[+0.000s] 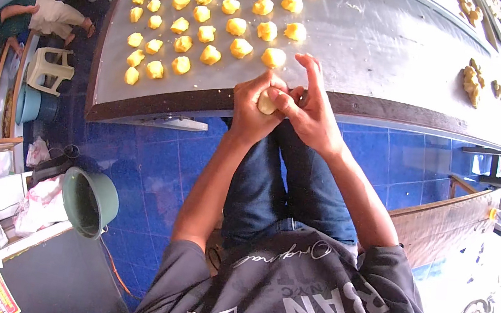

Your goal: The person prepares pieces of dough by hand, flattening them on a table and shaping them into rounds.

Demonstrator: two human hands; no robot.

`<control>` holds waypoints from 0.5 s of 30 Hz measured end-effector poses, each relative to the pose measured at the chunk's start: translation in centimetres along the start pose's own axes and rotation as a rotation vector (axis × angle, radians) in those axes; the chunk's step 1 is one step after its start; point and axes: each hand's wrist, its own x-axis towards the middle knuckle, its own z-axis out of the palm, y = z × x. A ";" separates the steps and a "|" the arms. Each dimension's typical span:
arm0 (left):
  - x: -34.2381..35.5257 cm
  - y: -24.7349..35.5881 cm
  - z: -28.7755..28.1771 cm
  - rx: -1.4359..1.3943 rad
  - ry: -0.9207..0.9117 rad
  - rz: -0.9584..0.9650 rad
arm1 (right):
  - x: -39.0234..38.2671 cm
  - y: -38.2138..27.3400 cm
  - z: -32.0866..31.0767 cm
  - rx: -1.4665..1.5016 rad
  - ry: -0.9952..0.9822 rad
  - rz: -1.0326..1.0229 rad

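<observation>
Left hand point(253, 109): fingers curled closed around one dough lump point(266, 103), pale yellow and rounded, partly hidden by the fingers.

Right hand point(317, 122): meets the left hand at the lump, thumb laid against the dough; index finger stretched out and away from the body, with a gap between it and the thumb. Whether its remaining fingers grip anything cannot be told.

Dough pieces point(236, 26): yellow, knobbly, numerous, set out in loose rows beyond the left hand and to its left, mostly apart from one another. The nearest dough piece point(274, 58) sits just beyond the left hand.

Table point(380, 65): grey top, dark brown edge; extends beyond both hands and to either side of them.

Cluster of lumps point(472, 86): dull yellow-brown, on the table, well to the right of the right hand and farther out; one small lump point(496, 89) just beside it.

Plastic stool point(50, 69): cream, well to the left of the left hand. Beyond it, a person point(14, 14) in a dark green top and pale trousers.

Basin point(96, 203): green, left of the left hand and nearer the body.

Floor point(154, 170): blue tiles, below both hands.

Wooden board point(443, 224): brown, right of the right hand and nearer the body.
</observation>
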 end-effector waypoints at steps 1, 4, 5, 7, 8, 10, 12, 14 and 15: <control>-0.1 0.0 -0.1 0.012 -0.025 0.005 | 0.0 0.0 0.0 -0.027 0.009 -0.044; 0.1 0.2 0.1 -0.026 0.002 -0.036 | -0.8 0.0 -0.4 0.037 0.058 -0.032; 0.2 0.3 0.1 -0.028 0.003 -0.035 | -0.9 0.0 -0.5 -0.015 0.082 -0.082; 0.4 0.9 0.1 -0.051 0.088 -0.021 | -1.0 -0.1 -0.5 0.065 0.122 -0.028; 0.2 0.5 0.2 -0.075 0.073 -0.012 | -0.9 -0.2 -0.5 0.054 0.129 0.016; 0.2 0.4 0.4 -0.116 0.102 -0.017 | -0.8 0.1 -0.3 0.033 0.125 0.046; 0.0 0.1 0.5 -0.155 0.133 -0.023 | -0.9 -0.3 0.2 0.020 0.101 0.105; -0.3 -0.3 0.3 -0.147 0.115 -0.067 | -0.7 -0.1 0.8 0.000 0.099 0.122; -0.2 -0.2 0.3 -0.148 0.114 -0.068 | -0.7 -0.2 0.9 -0.001 0.100 0.124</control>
